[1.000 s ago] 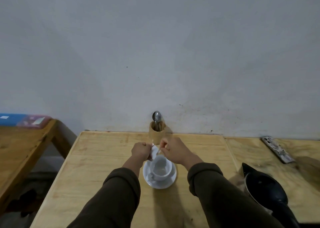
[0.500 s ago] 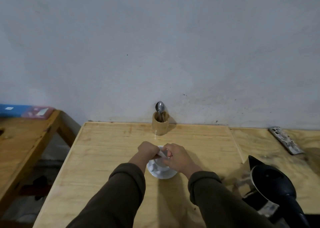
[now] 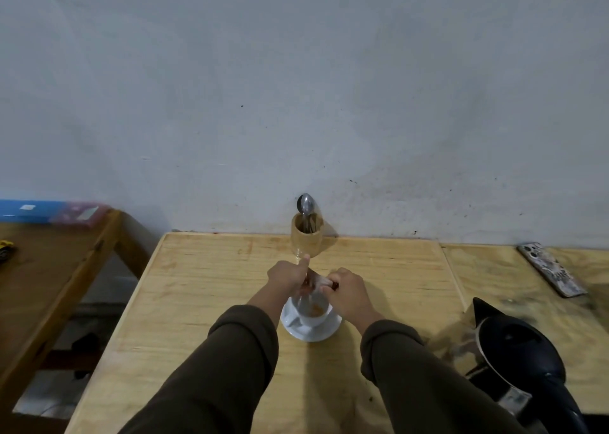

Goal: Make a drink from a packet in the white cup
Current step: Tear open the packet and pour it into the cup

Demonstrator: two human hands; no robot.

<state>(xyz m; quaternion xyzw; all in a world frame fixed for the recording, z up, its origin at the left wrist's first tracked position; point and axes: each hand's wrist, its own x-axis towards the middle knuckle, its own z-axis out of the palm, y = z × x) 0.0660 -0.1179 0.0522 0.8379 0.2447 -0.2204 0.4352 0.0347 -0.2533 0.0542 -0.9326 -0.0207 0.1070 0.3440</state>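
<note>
Holding a small packet (image 3: 315,281) in both hands directly above the white cup (image 3: 313,311).

The left hand (image 3: 287,276) has a closed grip on the packet's left end, thumb raised, and the right hand (image 3: 346,291) pinches its right end between fingertips. Brownish-orange powder lies inside the cup, which stands on a white saucer (image 3: 324,331) near the middle of the pale wooden desk (image 3: 204,302). Behind the hands, by the wall, a wooden holder (image 3: 306,238) has a metal spoon (image 3: 305,203) standing upright in it. A black kettle (image 3: 524,361) stands at the right, well apart from the cup, and a patterned phone (image 3: 551,273) lies beyond it.
</note>
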